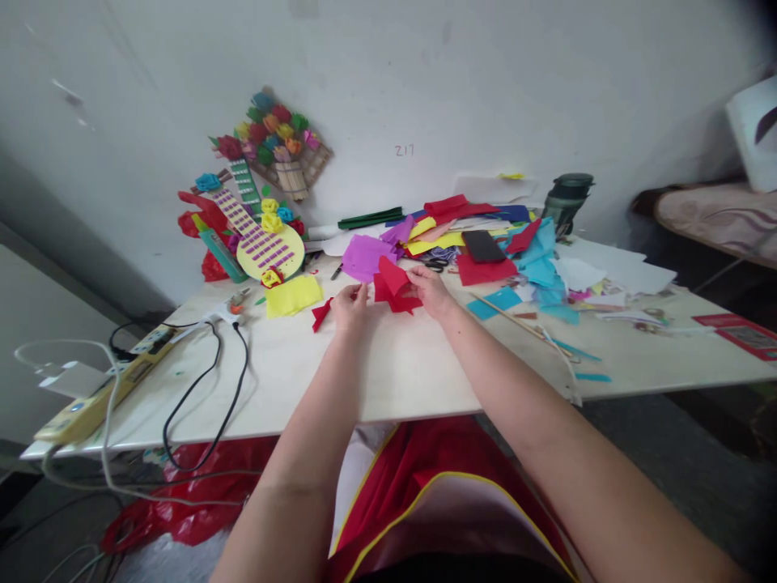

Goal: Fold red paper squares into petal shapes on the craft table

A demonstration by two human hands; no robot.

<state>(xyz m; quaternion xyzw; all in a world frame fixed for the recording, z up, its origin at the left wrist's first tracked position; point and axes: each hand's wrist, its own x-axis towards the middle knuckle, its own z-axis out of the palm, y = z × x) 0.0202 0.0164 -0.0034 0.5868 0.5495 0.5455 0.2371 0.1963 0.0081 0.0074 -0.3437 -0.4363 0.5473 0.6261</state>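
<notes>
"Red crepe-paper piece (394,275): shaped yet?"
"Apparently not; it's flat above the white table (418,364), pinched by the right hand (428,291). The left hand (350,308) is half-curled, its hold unclear."
"Anything finished?"
"Seemingly the yellow paper flower (271,221)."
</notes>
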